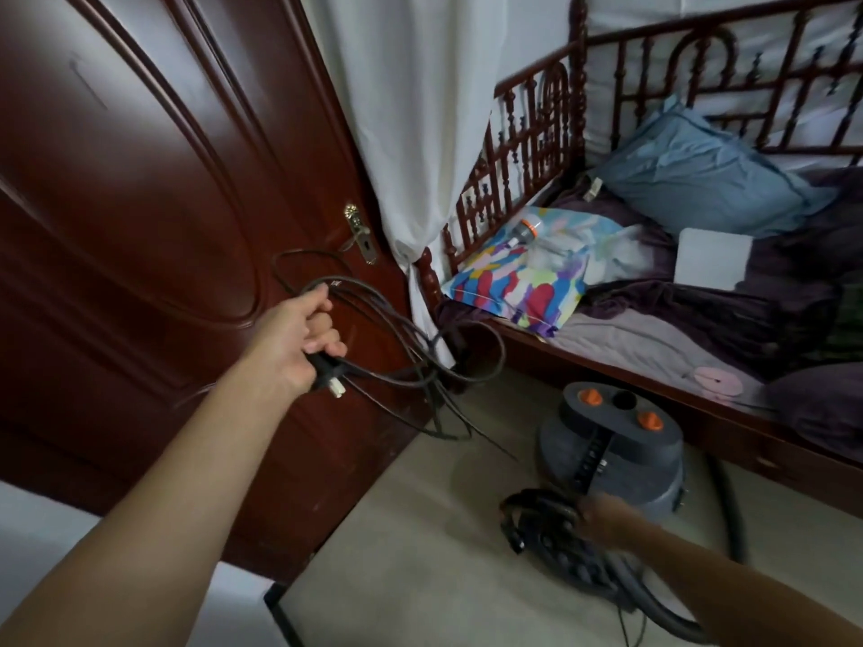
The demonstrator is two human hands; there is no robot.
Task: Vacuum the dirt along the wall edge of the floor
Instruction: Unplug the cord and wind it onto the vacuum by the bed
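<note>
The dark red door (140, 226) filled the left of the room, and the carved wooden bed (583, 352) with its heaped purple bedding took up the right. A strip of pale floor (411, 544) ran between them. On that floor, close beside the bed's long rail and well apart from the foot of the door, stood the vacuum cleaner (621, 441). It was a squat grey canister with a black top and two orange knobs, looking dull and dusty. Its ribbed black hose (555, 548) curled on the floor in front of it. The power cord (411, 361) hung in several loose, crossing loops from the person's raised left hand (299, 338), trailing down toward the canister. That hand was clenched round the bundle, with the black plug (327, 373) poking out under the fingers. The right hand (602, 516) reached low at the hose by the canister, too blurred for me to tell whether it gripped anything. As I judged it, the job had not reached the wall edge yet and the cord was being readied. It would pay to shake the loops out one at a time so they did not snag into a knot. The slack should be laid away from the skirting line, and the plug kept clear of the floor until a socket was found. I could see no socket from there.
</note>
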